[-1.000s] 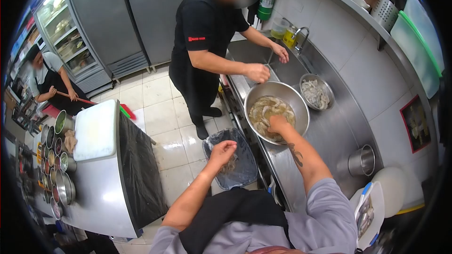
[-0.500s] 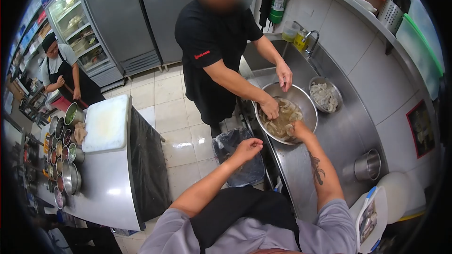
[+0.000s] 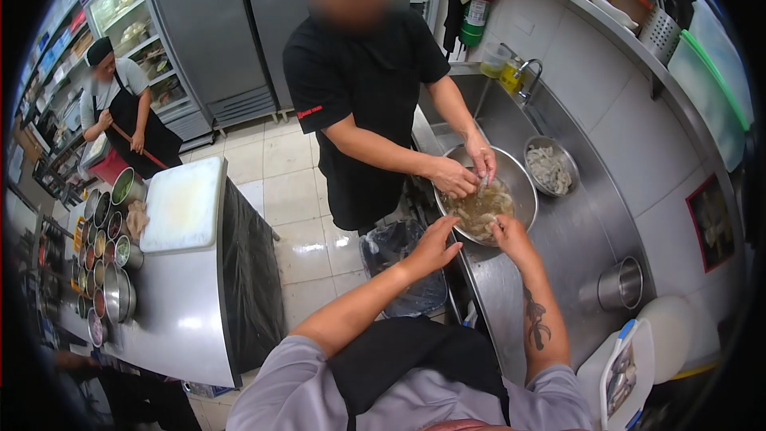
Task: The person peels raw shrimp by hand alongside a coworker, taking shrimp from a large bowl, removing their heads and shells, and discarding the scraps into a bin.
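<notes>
1. Steel bowl, the large one, stands on the worktop, right of centre in the frame. Shrimp lie inside it in cloudy, brownish liquid.
2. Our right hand is at the bowl's lower rim, fingers bent inward over the shrimp. We cannot tell whether thumb and fingertips pinch one; the detail is too small.
3. Our left hand hangs just left of the bowl, near frame centre. Thumb stands apart from loosely curved fingers; we see nothing between them.
4. Lined bin: lower than the bowl, beneath our left hand and forearm in the frame.
5. Opposite us, a co-worker's hands come close together over the upper part of the bowl, fingertips on what looks like one shrimp.
6. Smaller bowl, just right of the large one, holds paler shrimp.
7. Handling note (our judgement): wet shrimp probably slip. We would take one at a time with the fingertip pads, firm enough to hold, light enough not to crush, and keep it above the bowl so drips fall back in.
8. Shared space (our judgement): we should work the lower part of the bowl, leave the upper to the co-worker, and avoid knocking the rim, which is close to the worktop's left edge.
</notes>
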The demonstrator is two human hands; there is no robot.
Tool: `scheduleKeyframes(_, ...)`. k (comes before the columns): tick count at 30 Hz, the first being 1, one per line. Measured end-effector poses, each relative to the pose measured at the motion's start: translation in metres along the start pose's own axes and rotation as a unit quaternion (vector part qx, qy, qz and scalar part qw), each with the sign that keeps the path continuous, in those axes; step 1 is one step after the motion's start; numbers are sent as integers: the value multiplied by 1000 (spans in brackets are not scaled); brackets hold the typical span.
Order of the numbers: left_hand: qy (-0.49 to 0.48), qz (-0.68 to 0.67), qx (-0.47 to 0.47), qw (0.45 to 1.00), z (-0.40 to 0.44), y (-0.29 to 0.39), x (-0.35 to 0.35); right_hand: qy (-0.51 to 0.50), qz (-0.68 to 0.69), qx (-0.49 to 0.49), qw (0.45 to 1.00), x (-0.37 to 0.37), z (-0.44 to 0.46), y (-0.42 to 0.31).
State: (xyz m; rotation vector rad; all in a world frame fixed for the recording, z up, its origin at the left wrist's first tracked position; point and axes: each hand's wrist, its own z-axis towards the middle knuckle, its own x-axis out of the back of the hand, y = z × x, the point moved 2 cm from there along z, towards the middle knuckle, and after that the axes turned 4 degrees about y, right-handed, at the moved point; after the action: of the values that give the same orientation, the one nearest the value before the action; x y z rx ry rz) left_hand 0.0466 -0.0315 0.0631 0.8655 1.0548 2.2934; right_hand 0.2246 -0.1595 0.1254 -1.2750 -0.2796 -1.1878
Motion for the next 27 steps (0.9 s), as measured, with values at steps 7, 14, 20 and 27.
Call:
scheduleKeyframes(7, 7, -46, -36, 998, 7, 6, 1, -30, 100, -27, 994, -31, -16, -27)
scheduleKeyframes(14, -14, -80, 32, 996, -4, -14, 8, -91, 180, -103, 974, -73, -27, -19)
scheduleKeyframes(20, -37, -104, 53, 992, -9, -26, 14, -31, 152, -39, 987, -83, -28, -26)
scheduleKeyframes(27, -23, -137, 83, 987, -14, -27, 11, -13, 95, -37, 995, -75, -29, -37)
